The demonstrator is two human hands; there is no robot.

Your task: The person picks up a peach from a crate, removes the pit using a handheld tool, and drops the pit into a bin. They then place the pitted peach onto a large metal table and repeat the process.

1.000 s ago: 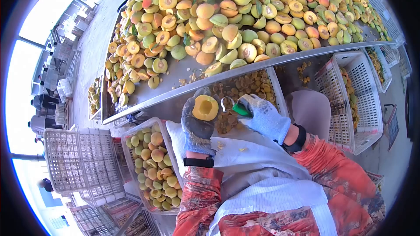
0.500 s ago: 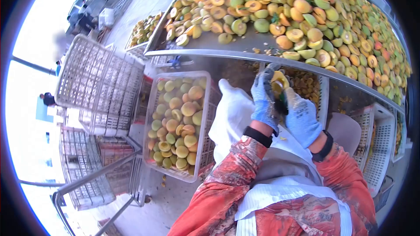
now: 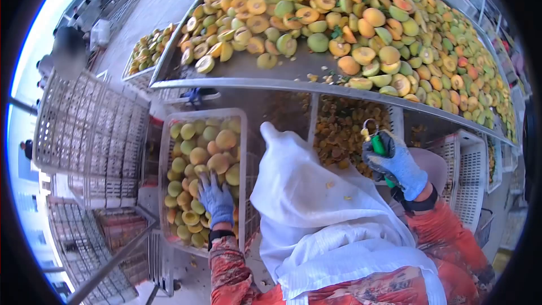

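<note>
My left hand (image 3: 214, 196), in a blue-grey glove, lies with outstretched fingers on the peaches (image 3: 199, 156) in the pale plastic crate (image 3: 244, 164) at left; it is open and grips none of them. In my right hand (image 3: 400, 165), also gloved, is a green-handled pitting tool (image 3: 379, 146). A thin metal ring forms its upper end, and a small yellow scrap of fruit clings beside the ring. This hand is in front of the lower bin of fruit scraps (image 3: 339, 130), below the table edge.
Halved peaches (image 3: 395, 39) are heaped on a metal table (image 3: 248, 68) with a raised rim. Stacked white crates (image 3: 90, 130) stand behind a metal rail (image 3: 116, 262) at left. More crates (image 3: 471, 164) are at right. A white apron (image 3: 316, 192) covers my lap.
My left hand has left the peach piece it held by the tool and moved down-left into the crate. My right hand has shifted slightly right and lower with the tool. The view has shifted too.
</note>
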